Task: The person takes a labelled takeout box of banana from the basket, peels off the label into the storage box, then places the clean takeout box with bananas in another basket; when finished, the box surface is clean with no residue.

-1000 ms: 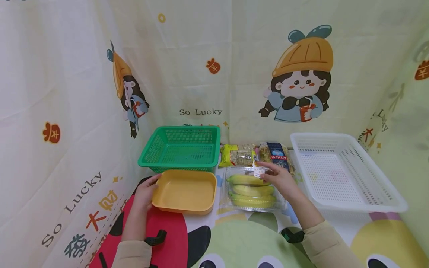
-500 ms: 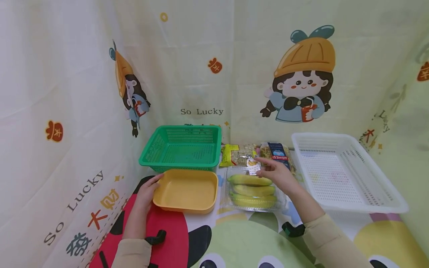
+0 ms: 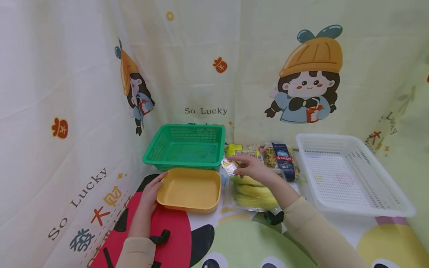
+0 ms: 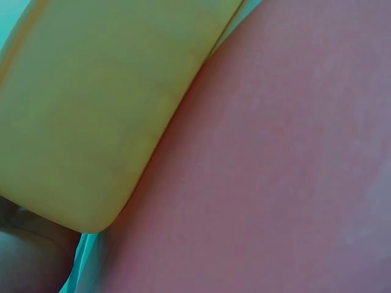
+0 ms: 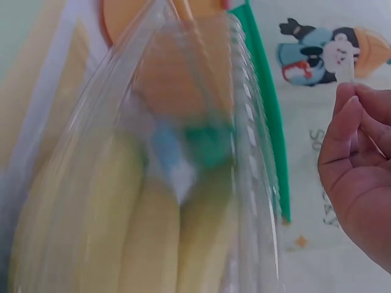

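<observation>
My left hand [image 3: 157, 184] grips the left rim of a shallow yellow tray [image 3: 189, 188] on the table; the left wrist view shows the tray's underside [image 4: 91, 110] close up. My right hand [image 3: 239, 166] pinches the edge of a clear clamshell lid [image 3: 229, 166] that bears a small banana sticker and holds it swung up toward the left. In the right wrist view the lifted lid [image 5: 201, 122] stands over the bananas [image 5: 146, 244], with my right hand [image 5: 357, 159] at the right edge. The bananas [image 3: 256, 191] lie in the clear box beside the yellow tray.
A green basket [image 3: 186, 147] stands behind the yellow tray. A large white basket [image 3: 348, 175] sits at the right. Snack packets [image 3: 281, 158] lie against the back curtain. Printed cloth covers the table [image 3: 167, 238] and the walls around it.
My right hand has raised the sticker-bearing lid off the bananas and carried it left toward the yellow tray. The left hand has stayed on the tray's rim.
</observation>
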### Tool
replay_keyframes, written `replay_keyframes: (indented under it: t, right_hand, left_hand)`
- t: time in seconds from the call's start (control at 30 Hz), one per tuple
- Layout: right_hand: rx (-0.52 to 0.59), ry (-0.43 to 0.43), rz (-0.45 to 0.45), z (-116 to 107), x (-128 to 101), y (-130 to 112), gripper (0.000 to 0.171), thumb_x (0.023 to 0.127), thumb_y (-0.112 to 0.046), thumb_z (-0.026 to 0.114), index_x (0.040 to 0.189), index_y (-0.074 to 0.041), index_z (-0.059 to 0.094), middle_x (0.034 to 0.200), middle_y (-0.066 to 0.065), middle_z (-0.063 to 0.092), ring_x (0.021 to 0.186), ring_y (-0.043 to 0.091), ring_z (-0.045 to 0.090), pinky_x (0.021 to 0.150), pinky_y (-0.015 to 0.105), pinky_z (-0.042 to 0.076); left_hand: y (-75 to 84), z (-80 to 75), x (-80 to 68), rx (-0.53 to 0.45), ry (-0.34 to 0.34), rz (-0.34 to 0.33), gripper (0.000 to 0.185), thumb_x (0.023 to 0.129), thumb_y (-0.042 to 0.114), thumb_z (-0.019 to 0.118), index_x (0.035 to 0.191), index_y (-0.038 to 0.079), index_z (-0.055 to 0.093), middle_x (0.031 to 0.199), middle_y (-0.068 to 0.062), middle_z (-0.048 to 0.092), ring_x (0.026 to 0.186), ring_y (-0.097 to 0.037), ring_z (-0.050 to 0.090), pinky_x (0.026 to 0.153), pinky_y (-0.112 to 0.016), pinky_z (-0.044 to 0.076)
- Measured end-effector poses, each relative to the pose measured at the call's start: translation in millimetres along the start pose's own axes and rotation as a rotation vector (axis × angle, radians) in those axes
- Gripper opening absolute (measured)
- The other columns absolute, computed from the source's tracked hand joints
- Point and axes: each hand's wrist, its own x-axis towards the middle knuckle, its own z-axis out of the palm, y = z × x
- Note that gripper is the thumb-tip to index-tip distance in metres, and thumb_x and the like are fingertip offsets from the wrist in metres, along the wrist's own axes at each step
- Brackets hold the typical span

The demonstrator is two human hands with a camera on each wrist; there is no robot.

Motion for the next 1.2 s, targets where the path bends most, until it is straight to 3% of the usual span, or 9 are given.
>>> replay_keyframes:
  t: [0.27,0.37,0.5,0.63,0.73,1.03,1.2]
  right_hand:
    - [-0.057,-0.121,0.042,39.1,39.3,-7.5,0.046,0.093,-0.021,0.069,0.135,-0.038,0.059,0.128,0.002,0.062,0.093,0.038,0.065,0.086,0.056,0.053]
    - [-0.090,-0.167,0.042,54.7,54.1,-9.4,0.047,0.093,-0.019,0.068,0.135,-0.036,0.059,0.116,0.005,0.068,0.086,0.031,0.067,0.081,0.049,0.056]
    - [-0.122,-0.215,0.065,77.3,72.1,-7.8,0.047,0.091,-0.015,0.070,0.134,-0.031,0.062,0.118,0.002,0.067,0.079,0.020,0.067,0.073,0.034,0.058]
    - [-0.178,-0.259,0.079,99.3,85.5,-8.4,0.046,0.089,-0.011,0.071,0.132,-0.025,0.064,0.128,0.001,0.060,0.074,0.016,0.066,0.071,0.029,0.058]
    - [-0.214,-0.273,0.094,111.4,92.8,-11.3,0.046,0.089,-0.008,0.070,0.132,-0.021,0.065,0.126,0.003,0.061,0.071,0.015,0.064,0.069,0.027,0.058]
    - [-0.284,-0.322,0.136,128.7,113.6,-19.8,0.044,0.088,-0.005,0.069,0.131,-0.016,0.066,0.115,0.004,0.061,0.071,0.015,0.062,0.068,0.028,0.057]
    - [-0.312,-0.363,0.141,135.0,122.0,-18.0,0.044,0.089,-0.003,0.066,0.132,-0.015,0.065,0.119,0.004,0.060,0.071,0.013,0.060,0.070,0.029,0.056]
  left_hand:
    - [-2.0,1.0,-1.4,-0.014,0.020,-0.006,0.046,0.105,0.018,0.036,0.148,0.028,0.047,0.162,0.001,0.029,0.144,-0.021,0.033,0.105,-0.022,0.044]
    - [-0.6,1.7,-2.6,-0.031,0.017,-0.006,0.045,0.105,0.017,0.036,0.148,0.027,0.048,0.162,0.001,0.029,0.144,-0.022,0.033,0.095,-0.015,0.048]
    - [5.6,4.7,-7.7,-0.082,-0.001,-0.009,0.045,0.105,0.015,0.037,0.148,0.023,0.047,0.162,0.000,0.028,0.143,-0.022,0.033,0.085,-0.011,0.050]
    - [12.8,8.9,-14.3,-0.097,-0.021,-0.005,0.046,0.105,0.013,0.038,0.149,0.020,0.046,0.162,-0.003,0.028,0.143,-0.024,0.034,0.085,-0.012,0.051]
    - [13.1,9.9,-14.8,-0.092,-0.027,-0.002,0.046,0.104,0.013,0.038,0.149,0.020,0.046,0.163,-0.003,0.027,0.144,-0.025,0.033,0.085,-0.012,0.051]
    - [-5.7,3.2,1.0,-0.074,0.035,-0.001,0.044,0.104,0.018,0.040,0.145,0.028,0.051,0.160,0.003,0.032,0.143,-0.020,0.036,0.095,-0.015,0.049]
    - [-8.5,4.1,2.0,-0.077,0.044,0.012,0.044,0.103,0.018,0.040,0.145,0.028,0.052,0.159,0.004,0.034,0.142,-0.019,0.037,0.096,-0.015,0.048]
